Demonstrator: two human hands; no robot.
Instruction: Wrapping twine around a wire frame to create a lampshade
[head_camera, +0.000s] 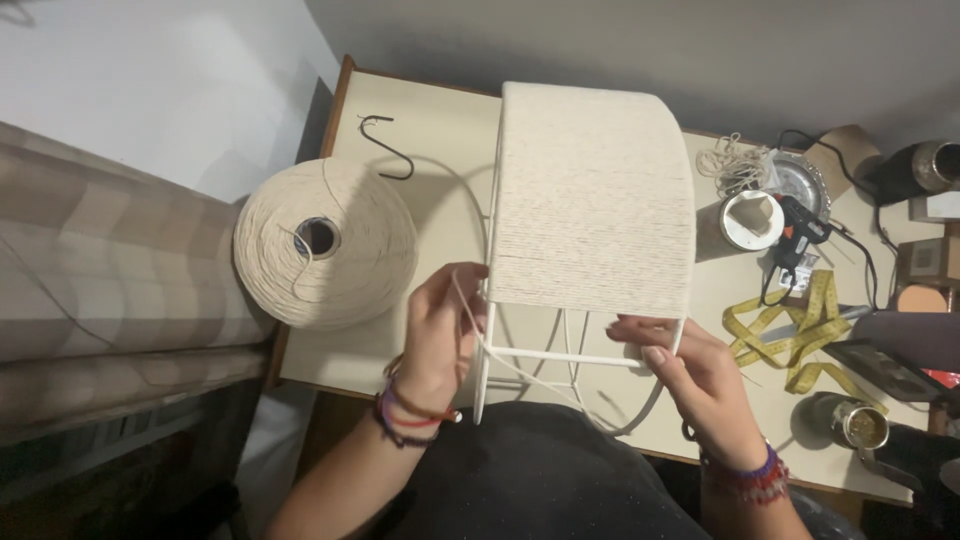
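One white wire frame (575, 352), its upper part already covered in tight rows of cream cord (592, 190), stands on the pale wooden table (440, 140) and is the landmark here. To the left of the frame lies a large cone-shaped spool of cream cord (322, 240), its hollow core facing up. Right of the frame sits a clutter: a yellow measuring tape (800, 330), a black hot-glue gun (795, 235), a roll of white tape (752, 220). Behind the frame's left corner rests a dark metal hook (390, 150).

The left hand (440, 335) is curled at the frame's left upright, pinching the loose strand of cord (470, 310) that runs from its fingers. The right hand (690, 375) presses its fingers together against the frame's lower right corner, steadying it.

Likely risks, as I judge them: slack in the pinched strand could let the last rows loosen or overlap; the loose loop trailing beneath the frame could snag on a bare wire; the heavy spool, near the table's left edge, could roll off if tugged.
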